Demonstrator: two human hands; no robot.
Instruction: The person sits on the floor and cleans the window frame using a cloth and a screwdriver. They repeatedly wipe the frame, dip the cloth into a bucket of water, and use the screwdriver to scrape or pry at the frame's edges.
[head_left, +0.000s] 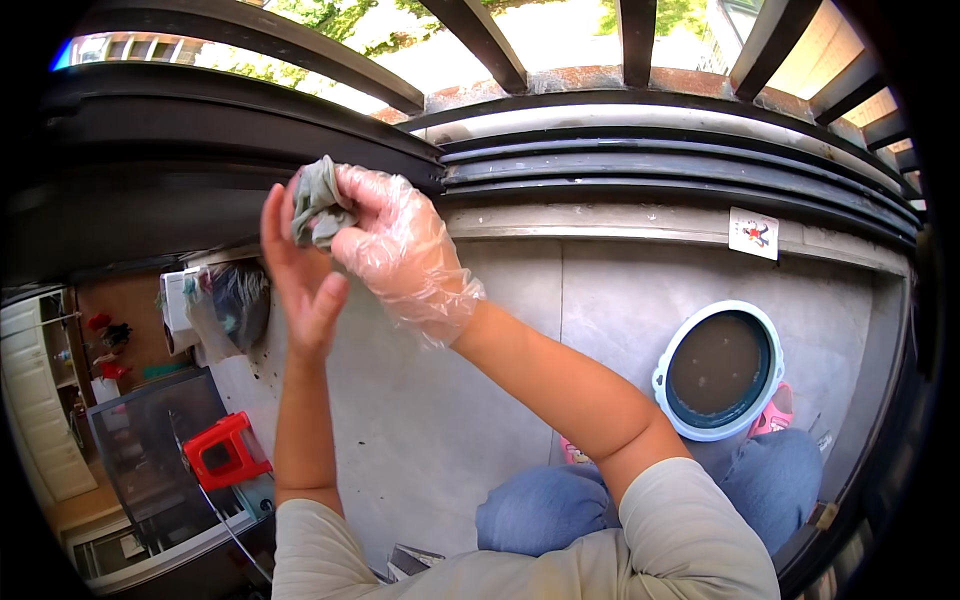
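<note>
A crumpled grey-green cloth (322,203) is bunched in the fingers of my right hand (405,255), which wears a clear, loose plastic glove. Both hands are raised in front of the dark window frame (230,130). My left hand (302,275) is bare and upright beside the cloth, its fingers stretched and its thumb apart. Its fingertips are very near the cloth's left side; whether they touch it, I cannot tell.
A light blue basin (715,433) of murky brown water stands at the right by my knees and pink slippers (773,412). Dark window tracks (640,165) and railings lie ahead. At the left are plastic bags (235,305), a red plastic frame (228,450) and a dark panel (160,430).
</note>
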